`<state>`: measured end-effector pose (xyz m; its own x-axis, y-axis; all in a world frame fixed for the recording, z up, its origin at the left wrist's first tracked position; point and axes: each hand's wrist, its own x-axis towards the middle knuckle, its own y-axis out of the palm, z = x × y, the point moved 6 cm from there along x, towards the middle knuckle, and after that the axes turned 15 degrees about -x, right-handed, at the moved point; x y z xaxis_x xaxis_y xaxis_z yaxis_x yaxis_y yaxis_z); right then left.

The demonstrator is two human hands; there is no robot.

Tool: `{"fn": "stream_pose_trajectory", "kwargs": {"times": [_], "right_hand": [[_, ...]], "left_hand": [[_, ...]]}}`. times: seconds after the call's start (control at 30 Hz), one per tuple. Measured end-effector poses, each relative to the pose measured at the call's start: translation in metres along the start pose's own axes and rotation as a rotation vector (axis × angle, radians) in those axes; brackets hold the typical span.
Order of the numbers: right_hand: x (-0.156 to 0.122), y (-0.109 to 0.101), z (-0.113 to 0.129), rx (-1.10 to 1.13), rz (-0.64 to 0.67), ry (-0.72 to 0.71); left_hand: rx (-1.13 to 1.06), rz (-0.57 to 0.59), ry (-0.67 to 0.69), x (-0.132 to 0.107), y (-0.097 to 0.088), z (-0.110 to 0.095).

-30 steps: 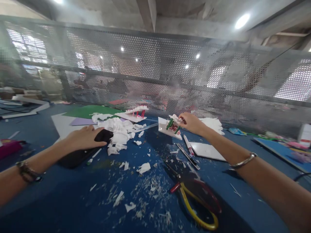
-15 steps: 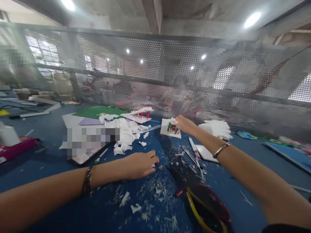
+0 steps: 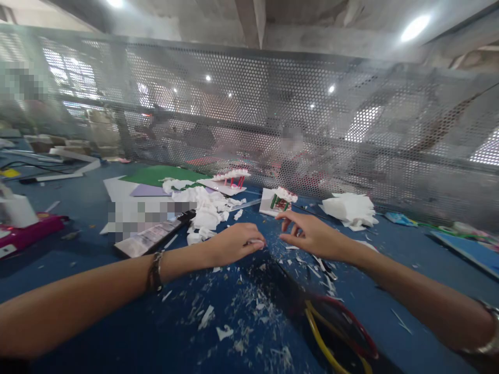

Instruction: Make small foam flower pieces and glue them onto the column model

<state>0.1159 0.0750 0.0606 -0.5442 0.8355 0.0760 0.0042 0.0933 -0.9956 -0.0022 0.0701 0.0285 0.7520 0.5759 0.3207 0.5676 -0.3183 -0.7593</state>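
My left hand is closed in a pinch above the littered blue table, with a small white piece showing at its fingertips. Close by on the right, my right hand has its curled fingers apart and nothing visible in them. Just beyond it stands a small model with green posts, a lumpy white top and a white base. A second model, with red posts and a similar top, stands farther back to the left. Torn white paper lies heaped behind my left hand.
Scissors with yellow and red handles lie near the front edge. White scraps litter the blue table. A stack of white sheets is at the right, and green sheeting lies at the back. A perforated metal screen borders the far side.
My right hand has left the green-posted model's top and come back toward me, its fingers now apart. My left hand has moved slightly up and right, nearer to it.
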Motion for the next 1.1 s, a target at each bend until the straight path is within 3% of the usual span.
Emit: {"fn": "stream_pose_trajectory", "kwargs": {"times": [0.13,0.3,0.43,0.67,0.83,1.1], "right_hand": [[-0.012,0.005,0.015,0.428,-0.089,0.032],[-0.014,0.003,0.011,0.685,-0.157,0.124],[-0.024,-0.009,0.007,0.622,-0.173,0.165],[-0.052,-0.035,0.02,0.1,-0.296,0.062],[-0.063,-0.037,0.025,0.231,-0.307,0.042],[-0.064,-0.03,0.022,0.385,-0.344,0.111]], "left_hand": [[-0.043,-0.162,0.071,0.013,-0.008,-0.021],[-0.247,-0.275,0.062,0.02,-0.011,-0.028],[-0.305,-0.251,0.051,0.021,-0.012,-0.029],[-0.274,-0.259,0.234,0.022,-0.012,-0.055],[-0.39,-0.234,0.179,0.016,-0.01,-0.064],[-0.706,-0.153,0.071,0.014,-0.005,-0.056]]}}
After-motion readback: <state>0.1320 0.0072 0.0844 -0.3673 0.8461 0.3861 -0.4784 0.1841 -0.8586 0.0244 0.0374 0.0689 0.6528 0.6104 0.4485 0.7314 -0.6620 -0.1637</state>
